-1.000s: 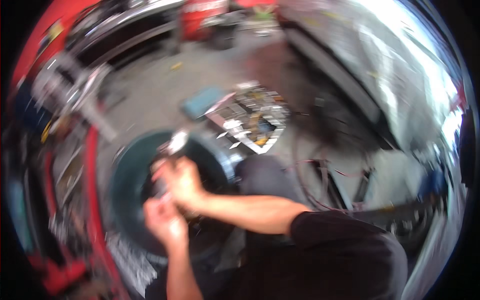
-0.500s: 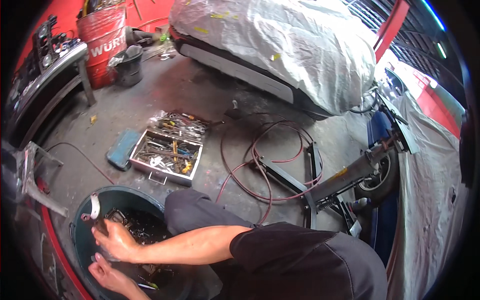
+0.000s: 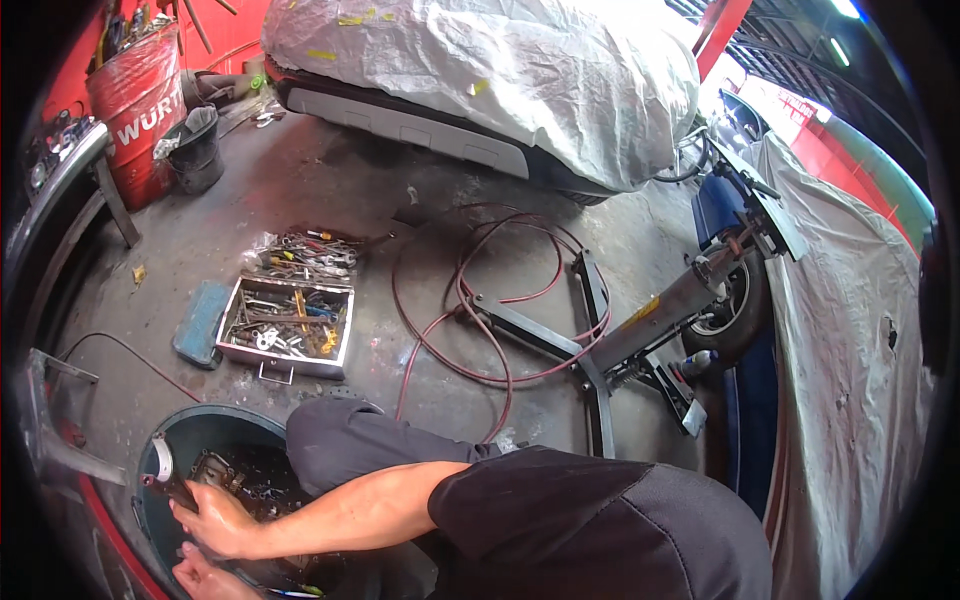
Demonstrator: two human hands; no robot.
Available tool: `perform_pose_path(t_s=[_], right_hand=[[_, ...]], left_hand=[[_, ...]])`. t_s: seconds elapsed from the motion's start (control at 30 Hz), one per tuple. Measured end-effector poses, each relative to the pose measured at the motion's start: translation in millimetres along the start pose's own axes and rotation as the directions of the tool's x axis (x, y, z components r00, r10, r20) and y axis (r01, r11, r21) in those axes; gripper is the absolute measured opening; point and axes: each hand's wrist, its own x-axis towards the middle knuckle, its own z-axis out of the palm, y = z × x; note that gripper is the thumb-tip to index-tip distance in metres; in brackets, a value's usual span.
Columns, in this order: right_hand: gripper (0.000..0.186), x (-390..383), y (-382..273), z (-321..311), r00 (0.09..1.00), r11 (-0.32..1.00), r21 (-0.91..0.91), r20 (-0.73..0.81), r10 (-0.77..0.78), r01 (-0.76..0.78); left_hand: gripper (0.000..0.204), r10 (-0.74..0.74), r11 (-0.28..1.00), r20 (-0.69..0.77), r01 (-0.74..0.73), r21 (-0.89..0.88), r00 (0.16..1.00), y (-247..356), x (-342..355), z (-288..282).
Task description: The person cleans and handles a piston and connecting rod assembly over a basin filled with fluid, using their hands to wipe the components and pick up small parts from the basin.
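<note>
My right hand point(image 3: 218, 522) is closed round a dark metal part point(image 3: 174, 486) with a curved, pale upper end, held tilted over a dark green bucket point(image 3: 148, 518) at the lower left. My left hand point(image 3: 203, 580) is just below it, fingers curled; what it holds, if anything, I cannot make out. In the bucket, grimy metal parts point(image 3: 213, 470) and small pieces lie in dark liquid.
An open metal toolbox point(image 3: 285, 360) full of tools, a blue case point(image 3: 200, 322), coiled red hose point(image 3: 510, 375) and a metal jack point(image 3: 655, 310) are on the floor. A covered car point(image 3: 480, 50), red drum point(image 3: 135, 140), black pail point(image 3: 195, 165) and draped sheet point(image 3: 840, 350) surround them.
The view has swung from the bucket toward the covered car and jack, so the bucket now sits lower left. Both hands stay over the bucket, my right still gripping the metal part.
</note>
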Motion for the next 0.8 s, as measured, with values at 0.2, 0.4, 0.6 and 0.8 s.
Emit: perform_pose_path(t_s=[0.2, 0.4, 0.6, 0.8], right_hand=[[0.028, 0.7, -18.6, -7.4, 1.0, 0.995, 0.096, 0.026, 0.004, -0.006], [0.029, -4.9, -9.8, -5.9, 0.987, 0.991, -0.003, 0.084, -0.135, 0.135], [0.029, -3.4, -21.0, -10.2, 0.999, 0.982, 0.189, 0.045, 0.006, -0.014], [0.028, 2.5, -10.4, -8.1, 0.992, 0.98, 0.161, 0.058, 0.112, -0.12]], left_hand=[[0.055, 0.027, 0.999, 0.024, -0.028, 0.02, 0.999, 14.2, -13.4, -7.1], [0.054, -0.062, 0.995, 0.07, 0.057, 0.081, 0.996, 20.7, -8.5, -15.4], [0.051, -0.092, 0.778, 0.318, 0.267, -0.568, 0.944, -21.2, -14.6, -4.9], [0.049, -0.232, 0.967, 0.306, 0.252, -0.025, 0.923, 15.3, -17.6, 0.7]])
